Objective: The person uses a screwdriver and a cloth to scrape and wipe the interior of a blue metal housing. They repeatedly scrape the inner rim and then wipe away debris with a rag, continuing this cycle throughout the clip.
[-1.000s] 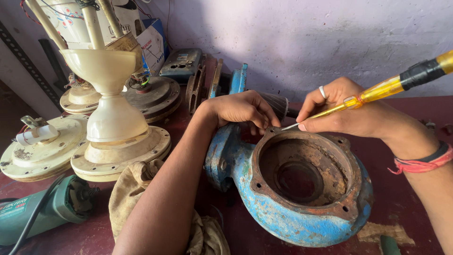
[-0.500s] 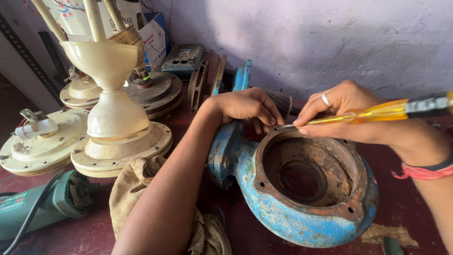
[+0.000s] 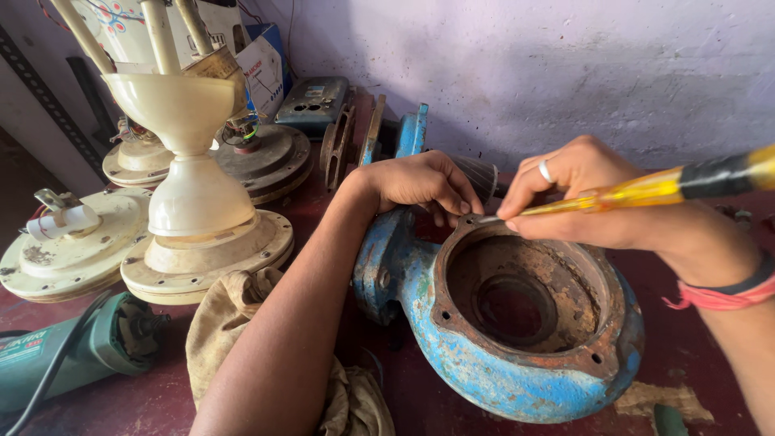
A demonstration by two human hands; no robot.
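A rusty blue pump casing (image 3: 517, 355) lies on the dark red bench with its round opening facing up. My left hand (image 3: 420, 182) rests on the casing's far rim, fingers curled over the edge. My right hand (image 3: 585, 194) grips a screwdriver (image 3: 646, 190) with a yellow and black handle. Its metal tip touches the far rim of the casing, just beside my left fingertips. A ring sits on one finger of my right hand, and a red and black band circles that wrist.
Cream ceiling fan motor parts (image 3: 198, 234) stand at the left, with more fan housings (image 3: 69, 242) behind. A green angle grinder (image 3: 73, 355) lies at the lower left. A tan cloth (image 3: 234, 323) lies under my left forearm. A pale purple wall (image 3: 565, 64) closes the back.
The screwdriver handle has dropped lower and flatter, and its tip has slid slightly left along the rim toward my left fingers. The view has shifted a little closer.
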